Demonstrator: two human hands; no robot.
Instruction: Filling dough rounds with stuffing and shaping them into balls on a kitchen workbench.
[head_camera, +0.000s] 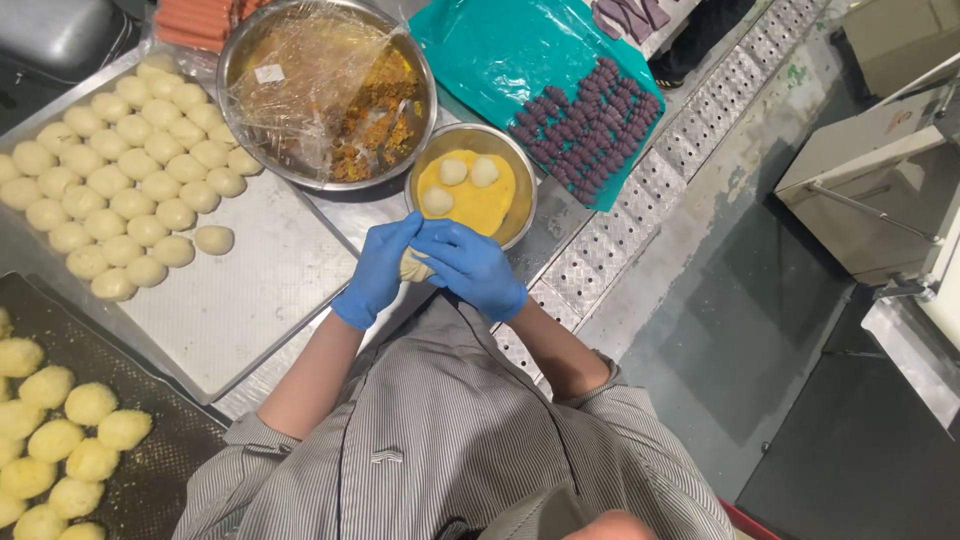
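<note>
Both hands, left hand (377, 272) and right hand (468, 265), pinch the dough ball (414, 266) between them.

Two blue-gloved hands, left hand (375, 272) and right hand (470, 265), close around a dough ball (413, 266). At twelve o'clock sits a steel bowl (519, 195) of yellow egg wash; dough rows (120, 170) fill a tray (250, 300) at ten o'clock.

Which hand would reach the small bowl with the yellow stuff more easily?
Probably the right hand: it lies just below the small bowl, near its rim. The left hand sits further aside, toward the tray. Both cup a dough piece.
</note>
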